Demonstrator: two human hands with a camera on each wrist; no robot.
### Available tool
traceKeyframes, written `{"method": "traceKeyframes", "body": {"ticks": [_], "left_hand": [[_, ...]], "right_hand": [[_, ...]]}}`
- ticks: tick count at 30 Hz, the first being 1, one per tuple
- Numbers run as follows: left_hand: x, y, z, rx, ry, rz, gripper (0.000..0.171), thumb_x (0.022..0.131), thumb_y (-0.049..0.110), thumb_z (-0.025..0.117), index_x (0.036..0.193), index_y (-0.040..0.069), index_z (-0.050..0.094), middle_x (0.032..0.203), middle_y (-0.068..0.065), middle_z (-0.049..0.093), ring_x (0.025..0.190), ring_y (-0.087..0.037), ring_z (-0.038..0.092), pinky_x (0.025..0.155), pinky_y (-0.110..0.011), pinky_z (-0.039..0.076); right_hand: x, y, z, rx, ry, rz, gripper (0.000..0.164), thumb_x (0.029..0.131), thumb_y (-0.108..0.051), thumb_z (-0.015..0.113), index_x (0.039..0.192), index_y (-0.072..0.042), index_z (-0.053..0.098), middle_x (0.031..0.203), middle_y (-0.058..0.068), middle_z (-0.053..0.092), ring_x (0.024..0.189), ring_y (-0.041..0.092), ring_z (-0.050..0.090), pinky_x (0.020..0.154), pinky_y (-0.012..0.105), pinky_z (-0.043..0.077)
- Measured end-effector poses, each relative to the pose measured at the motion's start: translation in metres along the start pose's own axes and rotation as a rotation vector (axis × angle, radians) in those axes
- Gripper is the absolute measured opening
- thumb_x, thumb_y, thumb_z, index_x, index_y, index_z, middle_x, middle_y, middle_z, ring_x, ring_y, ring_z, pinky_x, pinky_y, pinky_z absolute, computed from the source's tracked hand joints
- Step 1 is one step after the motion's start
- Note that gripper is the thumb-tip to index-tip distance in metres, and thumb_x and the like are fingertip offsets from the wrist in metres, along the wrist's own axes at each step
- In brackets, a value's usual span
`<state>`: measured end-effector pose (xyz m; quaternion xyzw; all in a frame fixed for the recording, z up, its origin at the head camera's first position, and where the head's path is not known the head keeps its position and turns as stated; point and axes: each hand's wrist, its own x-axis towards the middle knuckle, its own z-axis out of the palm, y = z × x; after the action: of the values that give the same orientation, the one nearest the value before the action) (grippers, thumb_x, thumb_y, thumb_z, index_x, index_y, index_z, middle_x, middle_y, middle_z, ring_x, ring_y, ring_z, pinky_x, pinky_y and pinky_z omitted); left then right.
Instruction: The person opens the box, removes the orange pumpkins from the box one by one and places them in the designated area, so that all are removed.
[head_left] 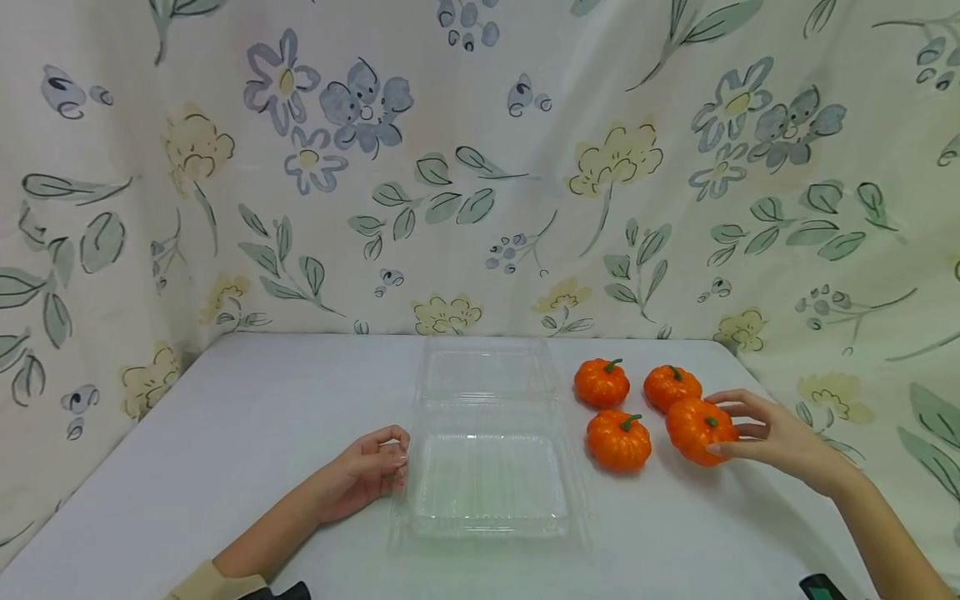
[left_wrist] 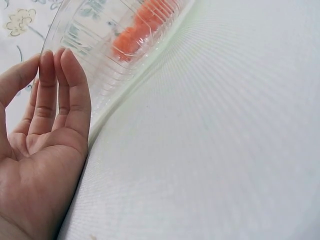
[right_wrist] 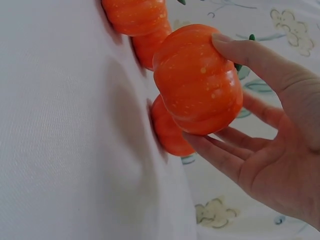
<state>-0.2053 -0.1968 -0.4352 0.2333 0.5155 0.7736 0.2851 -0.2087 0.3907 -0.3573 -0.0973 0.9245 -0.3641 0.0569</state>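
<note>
My right hand (head_left: 780,437) grips a small orange toy pumpkin (head_left: 701,430) with a green stem, thumb on one side and fingers on the other. In the right wrist view this pumpkin (right_wrist: 197,80) is raised off the table, its shadow falling below. Three similar pumpkins rest on the table: one at the back (head_left: 602,383), one in front of it (head_left: 618,441) and one partly behind the held one (head_left: 670,386). With thumb and fingertips, my left hand (head_left: 363,471) pinches the left rim of an open clear plastic clamshell container (head_left: 487,521). That rim (left_wrist: 48,32) shows between the fingertips in the left wrist view.
The container's lid (head_left: 483,367) lies folded back toward the rear of the white table (head_left: 300,400). A floral curtain (head_left: 450,167) hangs behind and along the sides. A dark object (head_left: 821,586) pokes in at the lower right edge.
</note>
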Motion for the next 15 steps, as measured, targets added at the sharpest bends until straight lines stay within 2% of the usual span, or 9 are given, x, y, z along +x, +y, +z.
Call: {"method": "traceKeyframes", "body": {"ticks": [8, 15], "left_hand": [[0.0, -0.001, -0.0013, -0.013, 0.005, -0.005, 0.022, 0.109, -0.001, 0.042, 0.114, 0.016, 0.055, 0.092, 0.009, 0.065, 0.086, -0.006, 0.064, 0.082, -0.023, 0.055], [-0.0002, -0.0002, -0.0007, -0.019, 0.011, -0.008, 0.022, 0.108, -0.001, 0.043, 0.113, 0.016, 0.056, 0.091, 0.009, 0.065, 0.085, -0.006, 0.064, 0.082, -0.023, 0.055]], "right_hand": [[0.0015, 0.0056, 0.002, -0.005, -0.015, 0.012, 0.069, 0.095, -0.025, 0.079, 0.149, 0.0, 0.044, 0.145, 0.031, 0.052, 0.12, 0.047, 0.063, 0.086, 0.046, 0.062], [0.0018, 0.0089, 0.0016, 0.025, -0.051, 0.024, 0.068, 0.096, -0.024, 0.077, 0.15, 0.001, 0.043, 0.145, 0.031, 0.052, 0.12, 0.044, 0.064, 0.086, 0.043, 0.062]]}}
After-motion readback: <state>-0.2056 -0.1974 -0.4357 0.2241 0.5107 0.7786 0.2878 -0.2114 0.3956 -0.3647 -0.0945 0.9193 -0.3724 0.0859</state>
